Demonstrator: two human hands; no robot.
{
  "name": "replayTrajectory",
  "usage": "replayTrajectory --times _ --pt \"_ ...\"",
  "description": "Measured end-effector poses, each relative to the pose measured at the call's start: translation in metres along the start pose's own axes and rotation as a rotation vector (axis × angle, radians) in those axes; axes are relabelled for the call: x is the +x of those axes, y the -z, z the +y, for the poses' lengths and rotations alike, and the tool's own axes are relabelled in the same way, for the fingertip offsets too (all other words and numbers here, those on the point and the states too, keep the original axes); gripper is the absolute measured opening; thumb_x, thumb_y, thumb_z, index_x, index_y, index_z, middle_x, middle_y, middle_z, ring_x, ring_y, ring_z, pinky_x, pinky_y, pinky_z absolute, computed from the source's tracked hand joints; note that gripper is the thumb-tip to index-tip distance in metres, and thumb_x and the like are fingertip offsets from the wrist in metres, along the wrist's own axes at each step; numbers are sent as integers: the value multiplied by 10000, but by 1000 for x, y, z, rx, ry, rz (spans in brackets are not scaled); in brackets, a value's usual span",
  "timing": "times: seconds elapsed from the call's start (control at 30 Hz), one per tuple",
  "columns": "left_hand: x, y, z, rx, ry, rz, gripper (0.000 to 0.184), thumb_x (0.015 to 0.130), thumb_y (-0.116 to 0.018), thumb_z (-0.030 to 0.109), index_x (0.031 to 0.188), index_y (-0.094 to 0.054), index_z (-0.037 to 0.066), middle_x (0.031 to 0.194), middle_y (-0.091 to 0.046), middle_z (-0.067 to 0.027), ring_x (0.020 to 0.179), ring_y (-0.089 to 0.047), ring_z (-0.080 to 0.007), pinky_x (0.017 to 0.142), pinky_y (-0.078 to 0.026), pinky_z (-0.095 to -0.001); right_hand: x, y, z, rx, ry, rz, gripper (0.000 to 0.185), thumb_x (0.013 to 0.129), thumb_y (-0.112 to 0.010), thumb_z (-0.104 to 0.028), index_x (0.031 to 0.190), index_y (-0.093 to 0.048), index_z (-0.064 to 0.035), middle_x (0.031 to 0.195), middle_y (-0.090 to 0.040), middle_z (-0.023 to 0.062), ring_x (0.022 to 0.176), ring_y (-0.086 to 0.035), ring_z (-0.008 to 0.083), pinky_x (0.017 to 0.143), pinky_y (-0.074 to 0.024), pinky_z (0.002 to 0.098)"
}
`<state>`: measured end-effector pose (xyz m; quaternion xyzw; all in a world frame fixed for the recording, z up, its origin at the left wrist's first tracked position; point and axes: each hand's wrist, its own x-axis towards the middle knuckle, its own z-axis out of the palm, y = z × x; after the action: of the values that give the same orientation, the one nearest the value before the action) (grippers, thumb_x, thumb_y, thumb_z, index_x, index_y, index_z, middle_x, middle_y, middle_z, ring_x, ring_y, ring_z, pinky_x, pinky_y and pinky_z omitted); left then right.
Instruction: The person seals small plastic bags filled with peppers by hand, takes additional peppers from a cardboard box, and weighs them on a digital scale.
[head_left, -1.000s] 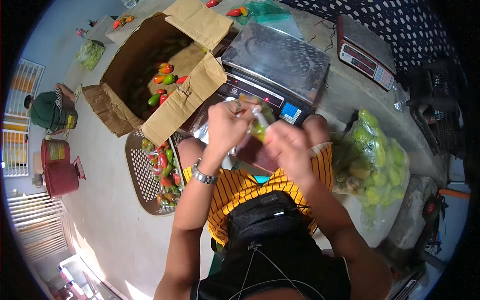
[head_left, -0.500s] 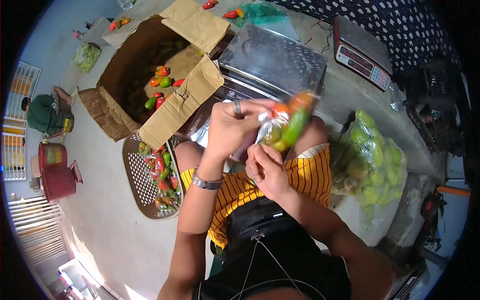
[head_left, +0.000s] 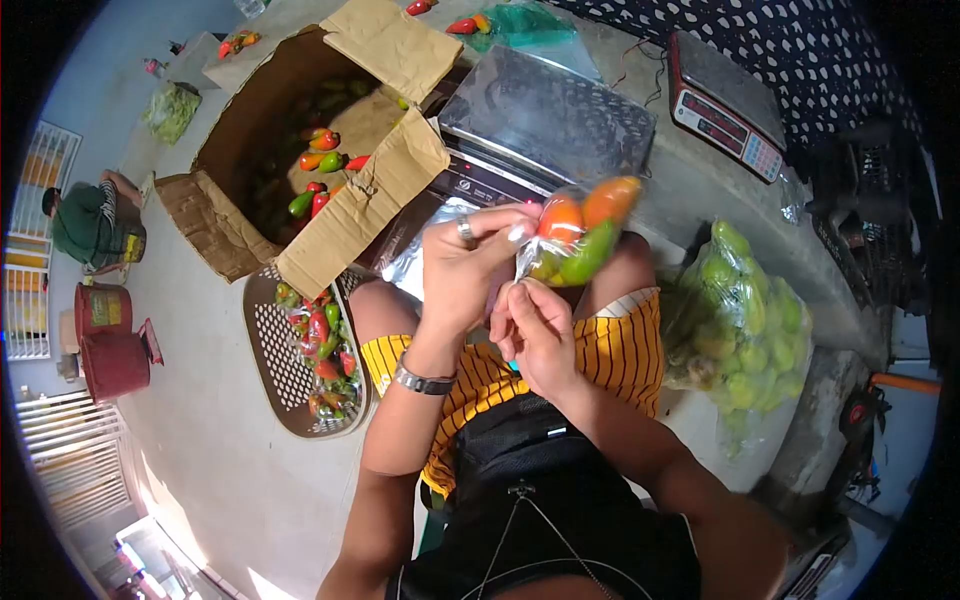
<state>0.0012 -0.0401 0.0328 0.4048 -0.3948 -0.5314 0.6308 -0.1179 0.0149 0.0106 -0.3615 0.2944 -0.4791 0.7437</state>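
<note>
So the clear bag of peppers [head_left: 584, 238] is held up by the near side of the scale [head_left: 548, 112], orange and green ones bunched together inside. Right hand [head_left: 540, 330] has the gathered neck [head_left: 520, 268] pinched, and the left hand [head_left: 462, 268] has its thumb and fingers closed on the plastic just above. Looks to me like the cinching step, and the next move probably calls for a firm pinch there so nothing loosens. Off left there's a plastic basket [head_left: 275, 365] with more bagged peppers [head_left: 328, 340], plus a cardboard box [head_left: 362, 212] holding loose ones [head_left: 322, 140].
</note>
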Motion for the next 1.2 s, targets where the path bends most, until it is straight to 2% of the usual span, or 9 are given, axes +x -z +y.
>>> replayTrajectory --times 0.1,0.2,0.27,0.47,0.6,0.7,0.93,1.03,1.2 --pt "-12 30 3 -591 304 -286 105 939 -722 35 975 -758 -57 1059 -740 -207 850 -698 -211 778 -578 -315 2 14 13 4 20 131 256 1097 -527 -287 970 -606 -80 781 -566 9 621 -479 56 538 -356 194" --pt "-14 56 -25 -585 212 -388 109 933 -736 56 948 -760 -48 1027 -744 -210 893 -701 -223 855 -571 -358 15 71 37 86 27 -145 268 978 -685 -132 1226 -647 -37 1099 -699 45 977 -672 117 840 -557 286" --pt "-6 59 -17 -363 214 -431 127 912 -765 73 972 -771 -38 1010 -758 -177 912 -694 -184 872 -556 -341 21 57 -4 -94 295 -143 202 977 -704 -152 1087 -700 17 1032 -719 38 952 -648 77 847 -526 248" --pt "6 62 4 223 220 -396 87 871 -783 43 899 -773 -39 935 -770 -115 826 -672 -116 776 -551 -280 52 63 -75 -932 102 -217 187 979 -686 -139 901 -704 29 680 -655 87 613 -579 91 586 -481 284" --pt "8 36 -9 733 124 29 78 919 -734 33 925 -757 -42 846 -755 -42 728 -666 -84 673 -547 -260 59 39 -81 -1233 234 -160 187 968 -669 -146 844 -664 -6 652 -618 184 562 -649 292 529 -486 374" --pt "2 14 -40 572 14 299 109 939 -672 44 1000 -737 -19 786 -738 -94 613 -621 -77 568 -491 -265 53 17 -43 -1169 298 129 176 974 -637 -158 860 -643 -25 705 -644 216 685 -674 424 575 -512 464" --pt "-12 4 -26 -673 312 -52 173 980 -719 191 1019 -689 25 846 -708 -82 736 -676 -157 674 -565 -309 22 33 6 -309 217 91 105 975 -658 -118 994 -676 -17 788 -707 94 675 -697 233 637 -534 318" --pt "-4 27 -32 -700 263 -453 126 957 -726 122 1011 -727 7 930 -735 -115 946 -712 -221 884 -566 -390 30 64 6 -423 345 -127 185 935 -730 -138 1016 -688 23 886 -708 69 838 -672 122 770 -530 290" --pt "11 41 -17 -73 -4 -501 120 922 -752 60 1004 -762 -27 1002 -746 -106 969 -690 -169 917 -551 -329 39 62 -65 -799 391 -159 125 915 -745 -80 915 -712 41 837 -726 97 745 -687 143 673 -528 278"
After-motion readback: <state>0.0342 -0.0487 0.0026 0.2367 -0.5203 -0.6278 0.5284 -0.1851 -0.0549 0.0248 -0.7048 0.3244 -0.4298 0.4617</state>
